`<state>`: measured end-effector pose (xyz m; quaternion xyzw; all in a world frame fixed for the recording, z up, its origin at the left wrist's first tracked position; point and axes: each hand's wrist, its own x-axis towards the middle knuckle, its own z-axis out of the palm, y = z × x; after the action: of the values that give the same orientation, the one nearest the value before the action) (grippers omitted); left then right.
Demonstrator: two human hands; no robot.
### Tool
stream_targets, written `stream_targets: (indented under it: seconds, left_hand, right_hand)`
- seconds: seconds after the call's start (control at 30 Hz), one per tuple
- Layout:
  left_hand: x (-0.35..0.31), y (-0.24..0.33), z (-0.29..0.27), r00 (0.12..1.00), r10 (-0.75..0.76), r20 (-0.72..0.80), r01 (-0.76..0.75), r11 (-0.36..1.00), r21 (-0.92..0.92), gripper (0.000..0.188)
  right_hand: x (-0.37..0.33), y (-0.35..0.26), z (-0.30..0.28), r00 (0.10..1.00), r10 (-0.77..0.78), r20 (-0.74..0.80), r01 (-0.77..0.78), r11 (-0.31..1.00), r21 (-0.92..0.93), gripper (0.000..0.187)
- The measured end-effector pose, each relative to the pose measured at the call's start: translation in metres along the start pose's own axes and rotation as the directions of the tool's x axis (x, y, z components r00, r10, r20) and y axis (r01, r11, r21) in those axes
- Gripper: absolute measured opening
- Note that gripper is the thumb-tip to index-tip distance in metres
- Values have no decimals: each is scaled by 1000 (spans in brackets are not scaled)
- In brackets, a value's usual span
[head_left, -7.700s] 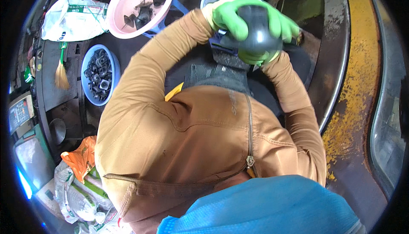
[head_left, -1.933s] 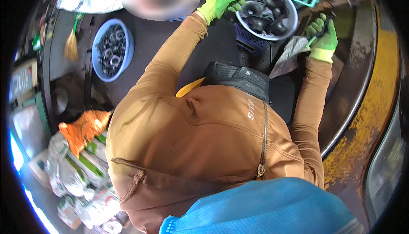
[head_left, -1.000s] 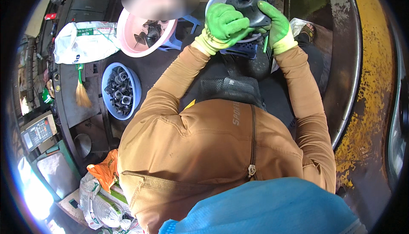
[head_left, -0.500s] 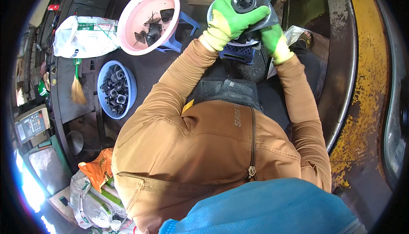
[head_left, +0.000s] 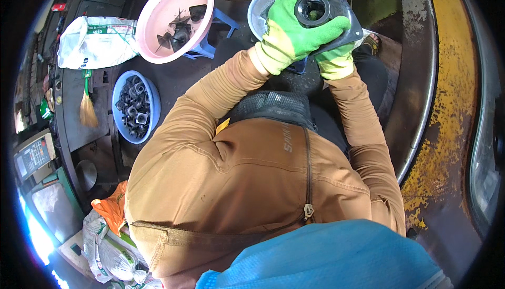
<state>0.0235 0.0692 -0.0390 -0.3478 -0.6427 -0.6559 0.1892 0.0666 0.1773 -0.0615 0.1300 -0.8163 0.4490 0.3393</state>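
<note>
A black plastic part (head_left: 351,25) with a round hollow collar on a flat, cornered flange is held up in front of me. My left hand (head_left: 292,31), in a green and yellow glove, wraps round the collar from the left, thumb along its near side. Under the flange, my right hand (head_left: 336,63) grips from below in a matching glove, its fingers mostly hidden by the part. Just behind the left hand is a pale basin (head_left: 256,14), partly covered by the glove.
At left, a pink basin (head_left: 150,18) with several black pieces rests on a blue stool (head_left: 226,21). Nearer stands a blue tub (head_left: 157,97) of black fittings. A white sack (head_left: 97,42), a hand broom (head_left: 88,110) and a rusty yellow metal edge (head_left: 447,78) flank me.
Both hands have come slightly nearer and right with the black part, which is tilted so its collar opening faces me more. The pale basin behind shows more. The whole view has shifted slightly.
</note>
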Motion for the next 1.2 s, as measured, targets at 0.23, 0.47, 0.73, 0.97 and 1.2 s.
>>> stream_targets:
  seconds: [0.23, 0.47, 0.73, 0.97, 1.2]
  left_hand:
    - [10, -7, -21, 956, 44, 290, -11, 994, -113, 43]
    - [23, -6, -43, 678, -114, 726, 362, 912, -194, 42]
    - [49, -33, -39, 424, 216, 880, 497, 757, -425, 58]
    - [22, -1, -17, 950, -77, 302, 110, 990, -92, 73]
    - [-3, -16, -4, 985, -80, 154, 110, 975, -193, 50]
  right_hand:
    - [-5, 3, -17, 960, 90, 266, -152, 963, 224, 50]
    - [-25, 18, -16, 831, 174, 529, -531, 535, 657, 54]
    - [-30, 20, 1, 847, 363, 388, -530, 636, 562, 56]
    - [-7, 29, -5, 992, -124, -22, 115, 967, -226, 40]
    - [-6, 7, -6, 999, 35, 30, -38, 994, 102, 40]
